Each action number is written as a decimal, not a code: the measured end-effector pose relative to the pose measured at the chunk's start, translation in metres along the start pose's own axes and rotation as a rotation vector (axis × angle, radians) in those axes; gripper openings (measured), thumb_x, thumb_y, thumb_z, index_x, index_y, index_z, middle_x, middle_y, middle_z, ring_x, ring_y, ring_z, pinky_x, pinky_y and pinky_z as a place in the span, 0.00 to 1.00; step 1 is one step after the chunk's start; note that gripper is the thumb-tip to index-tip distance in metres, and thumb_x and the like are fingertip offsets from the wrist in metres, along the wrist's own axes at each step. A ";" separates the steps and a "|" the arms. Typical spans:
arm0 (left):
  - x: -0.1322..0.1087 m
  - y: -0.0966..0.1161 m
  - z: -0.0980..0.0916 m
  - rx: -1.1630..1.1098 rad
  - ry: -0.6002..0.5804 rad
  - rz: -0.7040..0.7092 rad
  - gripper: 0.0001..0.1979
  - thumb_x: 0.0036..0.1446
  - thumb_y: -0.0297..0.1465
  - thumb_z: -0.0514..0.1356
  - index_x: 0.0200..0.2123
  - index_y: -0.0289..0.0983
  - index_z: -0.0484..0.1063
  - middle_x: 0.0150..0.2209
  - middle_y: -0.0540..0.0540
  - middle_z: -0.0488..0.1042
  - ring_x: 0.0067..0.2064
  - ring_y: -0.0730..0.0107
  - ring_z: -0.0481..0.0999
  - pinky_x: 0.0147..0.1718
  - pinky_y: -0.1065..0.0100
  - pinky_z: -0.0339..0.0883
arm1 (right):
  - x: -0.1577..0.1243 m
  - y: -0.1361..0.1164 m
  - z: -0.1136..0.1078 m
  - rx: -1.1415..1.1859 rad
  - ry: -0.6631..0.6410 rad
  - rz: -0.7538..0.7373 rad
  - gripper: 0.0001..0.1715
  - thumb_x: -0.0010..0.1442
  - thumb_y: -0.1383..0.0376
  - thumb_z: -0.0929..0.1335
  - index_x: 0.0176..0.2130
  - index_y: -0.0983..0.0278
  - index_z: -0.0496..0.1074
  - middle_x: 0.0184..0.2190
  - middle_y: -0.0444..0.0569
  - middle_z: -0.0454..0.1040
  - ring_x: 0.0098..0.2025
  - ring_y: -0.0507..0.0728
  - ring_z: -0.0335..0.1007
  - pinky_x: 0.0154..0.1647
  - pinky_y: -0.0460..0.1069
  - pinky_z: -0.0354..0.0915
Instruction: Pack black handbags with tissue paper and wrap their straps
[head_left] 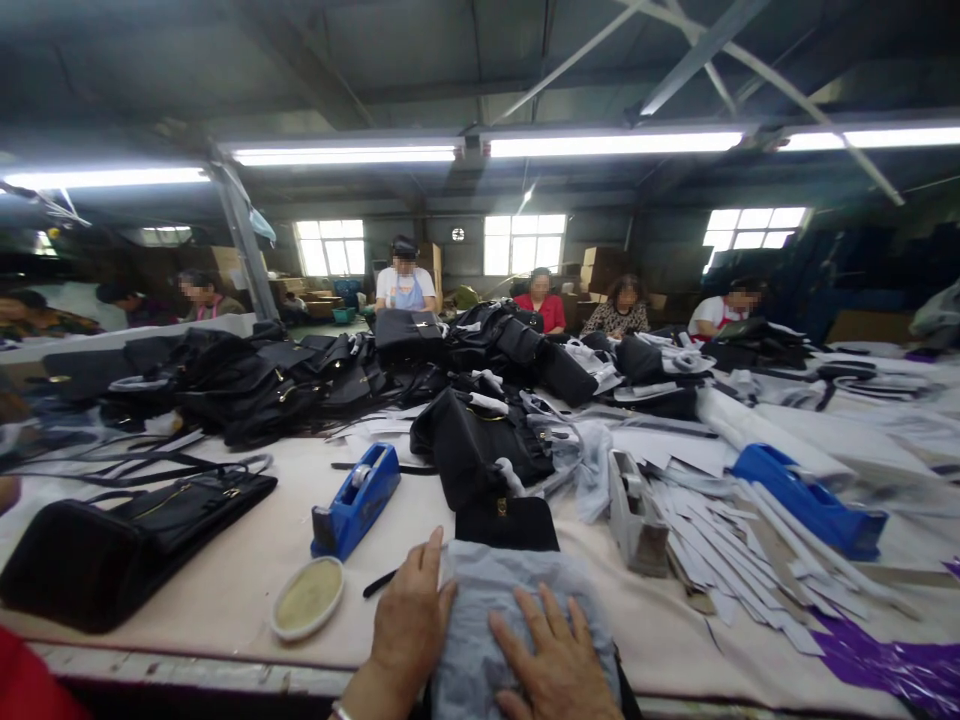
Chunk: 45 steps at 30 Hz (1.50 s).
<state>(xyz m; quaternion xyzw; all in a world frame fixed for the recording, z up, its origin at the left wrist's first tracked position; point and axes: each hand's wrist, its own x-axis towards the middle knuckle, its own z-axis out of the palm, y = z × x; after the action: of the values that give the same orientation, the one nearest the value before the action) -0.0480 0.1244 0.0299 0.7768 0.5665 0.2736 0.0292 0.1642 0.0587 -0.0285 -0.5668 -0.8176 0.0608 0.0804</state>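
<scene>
A sheet of thin grey wrapping paper (480, 600) lies over the body of a black handbag at the table's front edge. The bag's black flap (514, 525) with a gold clasp sticks out beyond the paper. My right hand (559, 655) rests flat on the paper with its fingers spread. At the paper's left edge is my left hand (411, 610), fingers stretched out and thumb against the sheet. Just past the flap stands another black handbag (476, 450), with pale wrapping on its handle. What lies under the paper is mostly hidden.
Left of my hands are a round dish (307, 598) and a blue tape dispenser (358, 500). A black bag (82, 560) lies farther left. On the right are a grey tape dispenser (637, 515), paper strips (720, 540) and another blue dispenser (810, 500). Co-workers sit beyond piled bags.
</scene>
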 end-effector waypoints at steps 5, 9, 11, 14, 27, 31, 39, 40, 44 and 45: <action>0.001 0.063 -0.025 -0.116 -0.202 0.256 0.21 0.64 0.29 0.51 0.58 0.37 0.71 0.60 0.38 0.71 0.64 0.55 0.67 0.64 0.54 0.62 | 0.004 -0.007 0.003 0.065 0.011 0.045 0.43 0.56 0.57 0.73 0.67 0.46 0.59 0.68 0.58 0.57 0.67 0.85 0.49 0.59 0.83 0.45; -0.004 0.074 -0.008 -0.258 -0.610 0.298 0.26 0.65 0.41 0.54 0.65 0.44 0.62 0.67 0.43 0.64 0.68 0.52 0.60 0.68 0.46 0.50 | -0.005 0.007 0.007 0.045 0.035 -0.031 0.32 0.57 0.58 0.72 0.61 0.52 0.69 0.67 0.58 0.60 0.65 0.80 0.56 0.62 0.76 0.53; -0.007 0.064 0.002 -0.216 -0.669 0.289 0.31 0.64 0.46 0.54 0.67 0.47 0.57 0.69 0.43 0.59 0.70 0.49 0.56 0.68 0.39 0.42 | -0.026 0.030 -0.003 0.009 0.044 -0.155 0.30 0.55 0.58 0.73 0.57 0.52 0.73 0.65 0.56 0.64 0.63 0.77 0.61 0.60 0.70 0.61; -0.007 0.054 0.004 -0.151 -0.706 0.312 0.37 0.58 0.47 0.60 0.68 0.51 0.53 0.71 0.43 0.53 0.71 0.48 0.51 0.67 0.36 0.38 | -0.069 0.063 -0.037 -0.064 0.107 -0.189 0.28 0.55 0.69 0.69 0.55 0.54 0.74 0.59 0.54 0.72 0.56 0.69 0.71 0.52 0.60 0.68; -0.009 0.055 -0.001 -0.070 -0.707 0.317 0.49 0.50 0.45 0.66 0.70 0.53 0.45 0.74 0.46 0.39 0.73 0.50 0.39 0.68 0.40 0.34 | -0.055 0.029 -0.056 0.568 0.277 0.526 0.15 0.60 0.56 0.67 0.42 0.63 0.74 0.32 0.47 0.77 0.33 0.57 0.71 0.36 0.50 0.66; -0.013 0.055 -0.001 -0.044 -0.654 0.308 0.45 0.54 0.46 0.63 0.70 0.53 0.44 0.73 0.45 0.34 0.73 0.49 0.33 0.68 0.39 0.31 | -0.045 0.034 -0.051 0.527 0.275 0.483 0.18 0.65 0.56 0.61 0.29 0.62 0.68 0.25 0.46 0.73 0.30 0.56 0.68 0.32 0.49 0.60; -0.016 0.050 0.014 -0.039 -0.690 0.263 0.49 0.45 0.45 0.69 0.68 0.55 0.50 0.72 0.39 0.48 0.72 0.37 0.45 0.64 0.29 0.35 | -0.043 0.050 -0.075 0.202 0.289 0.422 0.15 0.66 0.64 0.59 0.36 0.64 0.73 0.31 0.54 0.78 0.36 0.62 0.75 0.37 0.55 0.66; -0.017 0.048 0.019 -0.048 -0.672 0.273 0.50 0.45 0.47 0.69 0.68 0.55 0.51 0.72 0.38 0.49 0.71 0.36 0.46 0.64 0.28 0.36 | -0.037 0.042 -0.078 0.173 0.359 0.310 0.17 0.68 0.63 0.58 0.41 0.65 0.74 0.37 0.57 0.79 0.42 0.63 0.75 0.43 0.56 0.68; -0.016 0.043 0.030 -0.065 -0.667 0.283 0.44 0.51 0.46 0.65 0.69 0.56 0.49 0.71 0.41 0.53 0.70 0.34 0.49 0.62 0.25 0.36 | -0.004 0.008 -0.061 0.198 0.302 -0.135 0.26 0.68 0.56 0.62 0.59 0.67 0.70 0.58 0.59 0.73 0.60 0.64 0.68 0.62 0.57 0.63; -0.015 0.044 0.027 -0.069 -0.682 0.280 0.43 0.53 0.45 0.64 0.69 0.56 0.48 0.71 0.41 0.53 0.70 0.35 0.50 0.62 0.25 0.36 | 0.003 0.005 -0.050 0.196 0.244 -0.141 0.30 0.67 0.52 0.64 0.61 0.67 0.69 0.59 0.59 0.71 0.61 0.65 0.67 0.64 0.59 0.62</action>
<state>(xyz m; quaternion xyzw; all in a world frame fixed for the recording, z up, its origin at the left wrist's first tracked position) -0.0009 0.1029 0.0162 0.8918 0.4030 0.0193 0.2046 0.1784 0.0634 0.0197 -0.5008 -0.8297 0.0652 0.2379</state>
